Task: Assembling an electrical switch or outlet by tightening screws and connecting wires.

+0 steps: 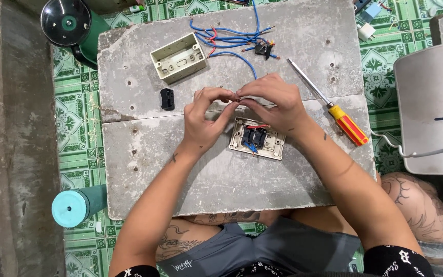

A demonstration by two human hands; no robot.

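- Head view: concrete slab (221, 174) serves as the bench, largest thing here; all places below are given from the switch plate.
- Switch plate (257, 138) lies face down mid-slab, red and blue leads showing at its back.
- Left hand (204, 119) just left of the plate, fingers pinched shut on a short red wire end (237, 96); right hand (273, 102) above the plate, fingertips closed on the same wire, the two touching.
- Step, by my read: twisting or prepping a lead before it goes into a switch terminal.
- Next move likely needs the screwdriver (334, 110), right of the plate.
- Beige wall box (179, 57) and blue wire bundle (232, 41) well above the plate; small black part (167, 98) to its upper left.
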